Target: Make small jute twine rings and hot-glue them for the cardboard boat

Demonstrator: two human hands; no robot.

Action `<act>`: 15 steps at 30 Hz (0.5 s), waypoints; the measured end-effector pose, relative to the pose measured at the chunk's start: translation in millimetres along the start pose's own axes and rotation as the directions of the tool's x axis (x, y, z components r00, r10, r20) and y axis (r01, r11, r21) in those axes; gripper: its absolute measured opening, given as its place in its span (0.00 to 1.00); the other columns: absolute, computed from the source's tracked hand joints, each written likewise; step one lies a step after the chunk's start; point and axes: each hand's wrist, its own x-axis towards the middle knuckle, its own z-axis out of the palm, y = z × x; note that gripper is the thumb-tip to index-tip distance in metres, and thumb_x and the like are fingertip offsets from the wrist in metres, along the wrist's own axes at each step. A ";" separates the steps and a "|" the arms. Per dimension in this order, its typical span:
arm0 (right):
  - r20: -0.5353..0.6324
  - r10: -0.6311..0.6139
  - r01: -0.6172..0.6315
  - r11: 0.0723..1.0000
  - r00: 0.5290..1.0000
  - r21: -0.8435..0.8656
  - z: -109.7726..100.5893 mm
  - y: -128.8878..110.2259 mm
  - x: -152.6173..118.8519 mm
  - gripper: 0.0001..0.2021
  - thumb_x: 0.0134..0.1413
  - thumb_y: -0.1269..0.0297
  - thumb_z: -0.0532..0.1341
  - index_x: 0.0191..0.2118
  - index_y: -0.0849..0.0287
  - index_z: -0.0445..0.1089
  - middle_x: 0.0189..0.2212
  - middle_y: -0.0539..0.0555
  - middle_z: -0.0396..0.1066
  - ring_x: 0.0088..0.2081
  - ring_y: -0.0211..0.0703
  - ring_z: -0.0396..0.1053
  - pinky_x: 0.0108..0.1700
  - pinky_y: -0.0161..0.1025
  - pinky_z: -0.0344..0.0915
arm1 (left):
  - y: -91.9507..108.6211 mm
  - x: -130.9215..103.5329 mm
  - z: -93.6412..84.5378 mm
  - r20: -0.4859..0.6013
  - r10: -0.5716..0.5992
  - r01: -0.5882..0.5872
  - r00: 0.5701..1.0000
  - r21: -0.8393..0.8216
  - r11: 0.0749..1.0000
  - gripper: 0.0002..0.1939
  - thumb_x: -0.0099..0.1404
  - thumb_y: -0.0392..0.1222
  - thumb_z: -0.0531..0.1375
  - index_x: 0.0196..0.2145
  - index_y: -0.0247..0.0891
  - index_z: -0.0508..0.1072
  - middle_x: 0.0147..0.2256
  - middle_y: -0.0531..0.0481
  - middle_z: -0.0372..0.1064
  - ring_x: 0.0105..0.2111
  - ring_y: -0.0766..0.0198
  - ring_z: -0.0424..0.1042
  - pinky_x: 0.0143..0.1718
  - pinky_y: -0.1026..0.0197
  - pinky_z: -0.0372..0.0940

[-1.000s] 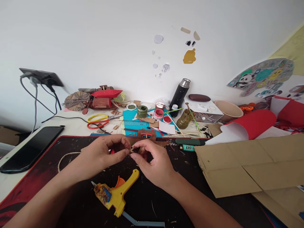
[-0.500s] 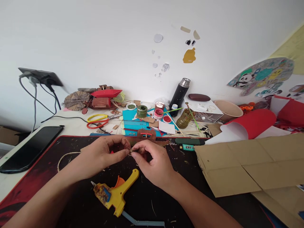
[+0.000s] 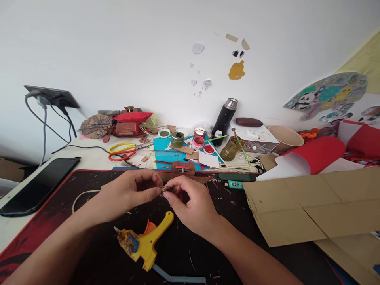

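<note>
Above the dark mat, my left hand [image 3: 130, 192] and my right hand [image 3: 191, 200] meet at their fingertips. Between them they pinch a tiny brownish piece [image 3: 164, 190], mostly covered by the fingers, so its kind does not show. Closer to me lies a yellow glue gun [image 3: 148, 241] with a blue-grey glue stick [image 3: 181, 278] out of its back end. Just beyond my fingers is a brown model part [image 3: 183, 168] with red strips. A loop of twine [image 3: 77, 197] lies beside my left wrist.
Cardboard sheets [image 3: 297, 206] cover the right side. A phone [image 3: 38, 184] lies at the left. Toward the wall are scissors [image 3: 126, 150], a green paint jar [image 3: 177, 139], a black thermos [image 3: 224, 118], a jar of murky water [image 3: 230, 150] and a small red boat [image 3: 133, 117].
My fingers have shifted very slightly around the small brownish piece. Everything else stays where it was.
</note>
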 end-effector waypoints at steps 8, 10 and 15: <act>-0.003 -0.056 0.056 0.998 0.998 -0.023 -1.2 -0.5 0.4 0.06 0.67 0.66 0.68 0.48 0.54 0.79 0.30 0.48 0.77 0.30 0.40 0.73 0.36 0.36 0.68 | 0.8 1.0 -0.6 0.091 -0.061 0.069 0.994 -0.087 0.994 0.16 0.68 0.60 0.66 0.36 0.45 0.82 0.34 0.50 0.80 0.34 0.55 0.77 0.35 0.58 0.73; -0.007 -0.072 0.072 0.997 0.997 -0.033 -1.1 -0.5 0.5 0.05 0.67 0.67 0.68 0.47 0.54 0.79 0.30 0.49 0.77 0.30 0.40 0.74 0.37 0.36 0.68 | 1.2 1.1 -1.0 0.110 -0.078 0.088 0.991 -0.091 0.992 0.16 0.68 0.60 0.66 0.36 0.45 0.81 0.34 0.50 0.79 0.34 0.56 0.76 0.35 0.58 0.72; -0.021 -0.076 0.075 0.997 0.997 -0.033 0.1 0.6 0.4 0.03 0.67 0.68 0.68 0.44 0.55 0.78 0.30 0.49 0.78 0.30 0.41 0.74 0.36 0.36 0.67 | 0.5 1.3 -1.9 0.150 -0.119 0.136 0.982 -0.107 0.985 0.17 0.68 0.60 0.65 0.37 0.43 0.81 0.34 0.51 0.76 0.33 0.58 0.71 0.35 0.60 0.68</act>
